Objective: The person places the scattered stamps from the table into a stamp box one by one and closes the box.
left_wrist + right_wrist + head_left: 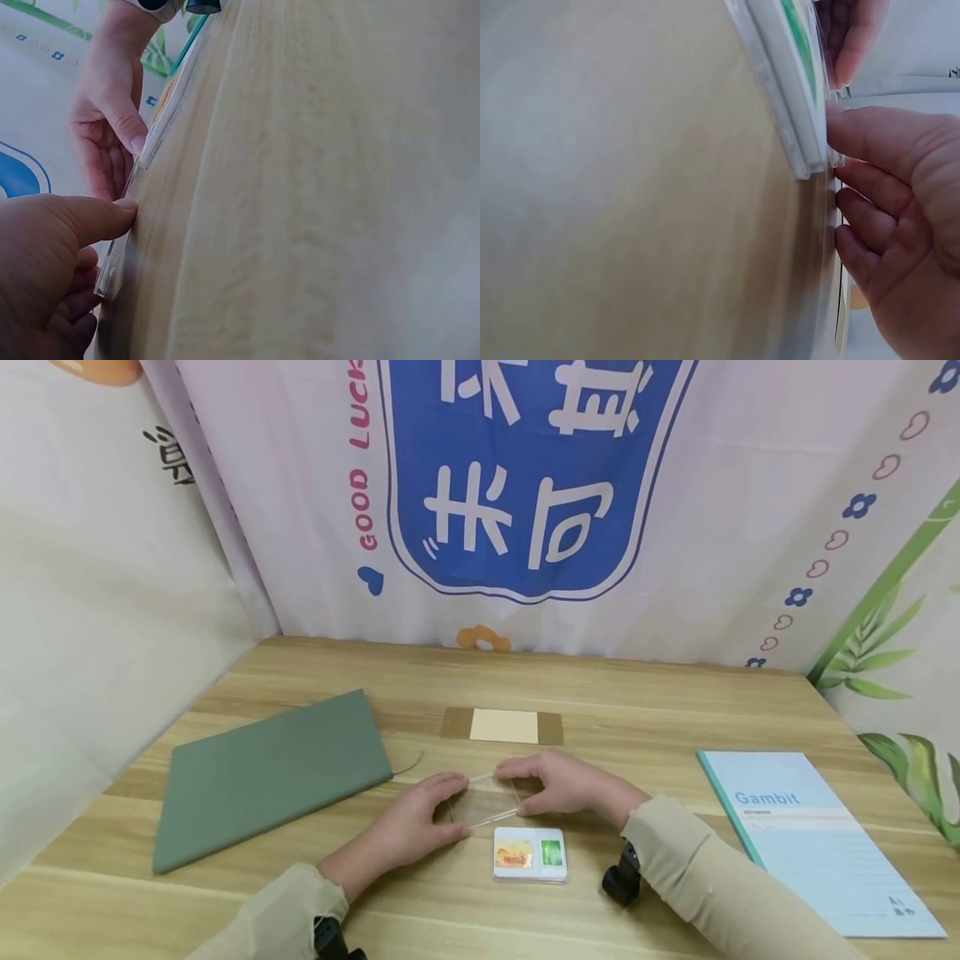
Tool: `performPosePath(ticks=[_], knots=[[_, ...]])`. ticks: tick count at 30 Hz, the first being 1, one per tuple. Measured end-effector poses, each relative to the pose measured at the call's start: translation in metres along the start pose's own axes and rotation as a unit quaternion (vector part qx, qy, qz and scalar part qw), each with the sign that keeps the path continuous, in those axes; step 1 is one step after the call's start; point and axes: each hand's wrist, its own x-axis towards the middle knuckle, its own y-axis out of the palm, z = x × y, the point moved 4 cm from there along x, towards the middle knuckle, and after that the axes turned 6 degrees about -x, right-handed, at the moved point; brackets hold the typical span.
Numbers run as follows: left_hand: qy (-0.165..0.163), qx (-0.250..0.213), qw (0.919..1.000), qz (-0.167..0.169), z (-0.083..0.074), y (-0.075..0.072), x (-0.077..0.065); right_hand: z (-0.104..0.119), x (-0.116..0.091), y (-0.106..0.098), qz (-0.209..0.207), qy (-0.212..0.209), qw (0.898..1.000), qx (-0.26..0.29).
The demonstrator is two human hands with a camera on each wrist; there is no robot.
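Low over the wooden table, both hands hold a flat, clear plastic piece (483, 802), roughly rectangular with shiny edges. My left hand (411, 818) grips its left end, thumb at the near edge and fingers at the far one. On the opposite end, my right hand (558, 782) pinches it in the same way. Just nearer to me lies a clear flat case (530, 854) with an orange-yellow picture and a green one on white. In the right wrist view this case (784, 90) overlaps the area by the right thumb (885, 135).
A dark green notebook (273, 777) with a thin cord lies at the left. Behind the hands is a brown strip with a cream middle (504, 726). At the right lies a light blue "Gambit" notebook (817, 852). Printed cloth (315, 593) hangs along the table's back edge.
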Motion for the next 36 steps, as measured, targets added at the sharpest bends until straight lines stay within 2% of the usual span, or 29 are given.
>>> performPosePath(ticks=[12, 20, 28, 36], knots=[[-0.006, -0.023, 0.9996, -0.013, 0.000, 0.000, -0.001, 0.000, -0.004, 0.002, -0.007, 0.005, 1.000, 0.012], [-0.006, -0.042, 0.9985, -0.033, -0.002, 0.000, -0.001, -0.001, -0.010, -0.001, -0.021, 0.008, 0.999, 0.025], [0.013, -0.057, 0.9972, -0.046, -0.008, 0.002, -0.001, 0.002, -0.022, -0.006, -0.031, 0.000, 0.999, 0.025], [0.031, -0.074, 0.9959, -0.042, -0.015, 0.004, -0.002, 0.005, -0.035, -0.008, -0.050, 0.006, 0.999, 0.020]])
